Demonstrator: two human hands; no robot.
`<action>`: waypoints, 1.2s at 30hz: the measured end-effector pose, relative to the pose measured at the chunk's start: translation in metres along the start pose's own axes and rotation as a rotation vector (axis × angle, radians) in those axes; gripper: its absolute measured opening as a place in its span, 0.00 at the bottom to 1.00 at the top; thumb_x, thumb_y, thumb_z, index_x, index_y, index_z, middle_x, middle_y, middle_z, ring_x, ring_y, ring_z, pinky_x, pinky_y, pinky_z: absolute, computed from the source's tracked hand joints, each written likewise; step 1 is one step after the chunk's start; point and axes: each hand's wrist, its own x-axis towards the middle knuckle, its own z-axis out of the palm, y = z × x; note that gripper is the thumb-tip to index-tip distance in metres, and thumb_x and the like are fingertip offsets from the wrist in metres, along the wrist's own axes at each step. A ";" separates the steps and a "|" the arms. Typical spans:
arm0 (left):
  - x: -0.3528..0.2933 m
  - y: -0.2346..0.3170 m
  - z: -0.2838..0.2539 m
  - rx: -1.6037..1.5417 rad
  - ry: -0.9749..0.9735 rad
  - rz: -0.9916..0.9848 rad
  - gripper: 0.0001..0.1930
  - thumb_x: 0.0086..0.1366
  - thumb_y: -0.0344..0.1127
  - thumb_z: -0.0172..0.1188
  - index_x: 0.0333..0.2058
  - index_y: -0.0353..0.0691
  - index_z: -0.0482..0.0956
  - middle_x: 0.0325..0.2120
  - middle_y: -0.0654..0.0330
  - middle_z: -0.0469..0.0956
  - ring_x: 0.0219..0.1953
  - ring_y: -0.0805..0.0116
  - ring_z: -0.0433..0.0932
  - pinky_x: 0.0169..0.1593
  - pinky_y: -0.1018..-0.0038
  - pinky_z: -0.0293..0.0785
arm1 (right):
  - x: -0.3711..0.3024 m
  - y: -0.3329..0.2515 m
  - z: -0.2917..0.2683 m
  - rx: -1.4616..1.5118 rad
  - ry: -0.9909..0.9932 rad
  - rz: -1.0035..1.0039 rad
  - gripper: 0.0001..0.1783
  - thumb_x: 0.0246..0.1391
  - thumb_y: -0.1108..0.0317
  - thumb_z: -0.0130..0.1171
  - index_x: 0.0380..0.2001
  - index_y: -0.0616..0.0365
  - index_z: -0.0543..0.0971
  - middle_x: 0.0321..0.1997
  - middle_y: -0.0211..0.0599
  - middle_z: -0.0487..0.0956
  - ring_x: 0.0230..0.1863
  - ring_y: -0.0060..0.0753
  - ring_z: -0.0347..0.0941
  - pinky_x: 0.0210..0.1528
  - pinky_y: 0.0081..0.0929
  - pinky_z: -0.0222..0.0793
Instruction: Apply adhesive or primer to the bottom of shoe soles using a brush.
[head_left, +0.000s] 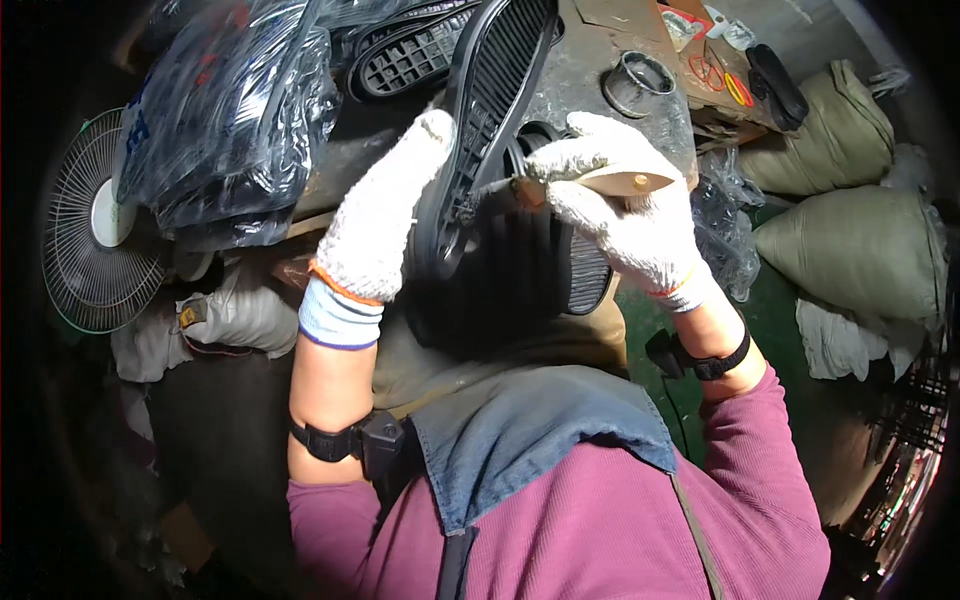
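Observation:
My left hand [372, 220], in a white knitted glove, is closed on the edge of a black shoe sole [497, 75], which is held up on its side. In my gloved right hand [645, 225] is a brush [640, 183] with a pale wooden handle and a copper-coloured ferrule. Its bristle end is at the inner face of the sole; I cannot tell whether it touches. More black soles [588, 275] are stacked below, over my lap, partly hidden by shadow and my right hand. Another sole [410, 70] lies at the back, tread up.
A round tin [640, 85] stands on the worn table [575, 75]. Scissors [738, 90] lie at the far right beside a dark sole-shaped piece [778, 85]. Clear plastic bags [240, 120] and a fan [105, 215] are left; stuffed green sacks [855, 245] are right.

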 end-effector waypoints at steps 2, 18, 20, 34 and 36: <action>-0.006 0.012 0.004 -0.192 -0.141 -0.131 0.23 0.79 0.47 0.49 0.65 0.42 0.70 0.51 0.52 0.82 0.42 0.58 0.87 0.40 0.62 0.89 | 0.013 0.004 -0.014 -0.099 0.004 0.007 0.13 0.51 0.70 0.73 0.42 0.52 0.88 0.44 0.29 0.88 0.45 0.34 0.83 0.57 0.33 0.74; -0.023 -0.024 0.012 -0.878 -0.299 -0.590 0.37 0.77 0.63 0.41 0.66 0.34 0.66 0.56 0.38 0.77 0.46 0.27 0.82 0.41 0.29 0.81 | 0.062 0.035 -0.048 -0.697 0.006 -0.450 0.09 0.50 0.65 0.69 0.36 0.47 0.86 0.35 0.30 0.85 0.38 0.42 0.80 0.49 0.37 0.74; -0.030 -0.017 0.017 -0.901 -0.345 -0.612 0.38 0.76 0.63 0.42 0.67 0.32 0.64 0.59 0.37 0.74 0.46 0.26 0.81 0.41 0.30 0.81 | 0.076 0.039 -0.049 -0.750 -0.109 -0.458 0.11 0.51 0.64 0.68 0.39 0.45 0.86 0.37 0.30 0.86 0.47 0.42 0.82 0.58 0.39 0.72; -0.038 -0.010 0.018 -1.054 -0.475 -0.465 0.38 0.78 0.61 0.39 0.73 0.36 0.54 0.68 0.38 0.63 0.52 0.29 0.79 0.46 0.33 0.80 | 0.062 0.055 -0.020 -0.541 0.281 -0.456 0.12 0.49 0.68 0.72 0.39 0.45 0.87 0.39 0.27 0.86 0.37 0.37 0.81 0.49 0.33 0.76; -0.036 -0.014 0.018 -1.065 -0.495 -0.471 0.39 0.78 0.61 0.39 0.73 0.36 0.54 0.68 0.38 0.63 0.52 0.29 0.79 0.47 0.32 0.80 | 0.049 0.067 -0.007 -0.563 0.321 -0.366 0.08 0.52 0.67 0.71 0.37 0.46 0.87 0.38 0.27 0.86 0.37 0.37 0.80 0.47 0.33 0.76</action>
